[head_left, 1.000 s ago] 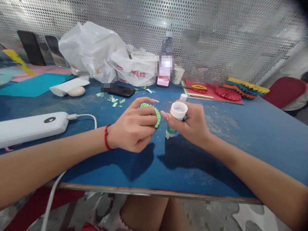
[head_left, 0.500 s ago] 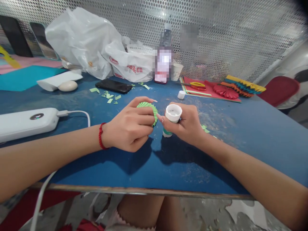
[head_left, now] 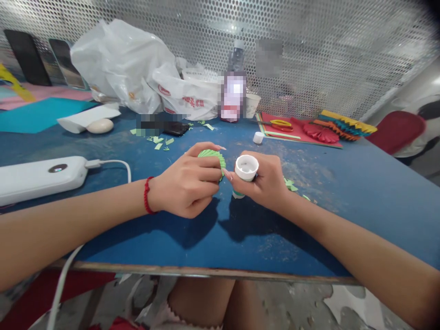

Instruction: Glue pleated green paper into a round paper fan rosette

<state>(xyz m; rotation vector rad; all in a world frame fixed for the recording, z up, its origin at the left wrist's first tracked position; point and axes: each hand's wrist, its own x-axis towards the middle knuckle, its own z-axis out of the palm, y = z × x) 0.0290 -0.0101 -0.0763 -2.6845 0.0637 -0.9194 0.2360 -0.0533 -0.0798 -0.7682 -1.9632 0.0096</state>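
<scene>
Left hand (head_left: 189, 183) grasps pleated green paper (head_left: 209, 153), right hand (head_left: 266, 181) a white tube (head_left: 246, 168), beyond the table's front edge (head_left: 206, 272). Tabletop (head_left: 371, 192) stretches rightward; a power bank (head_left: 34, 181) flanks the left forearm (head_left: 85, 221).

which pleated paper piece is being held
The green pleated paper, in the left hand; the red fan and the yellow-topped pleated stack lie farther back, to the right.

Moderate light from above casts soft shadows beneath the left hand (head_left: 187, 183) and right hand (head_left: 264, 178) onto the worktop (head_left: 223, 256). The perforated metal panel (head_left: 309, 59) catches pale glare; pixelation masks some patches, and the upper-right corner darkens.
</scene>
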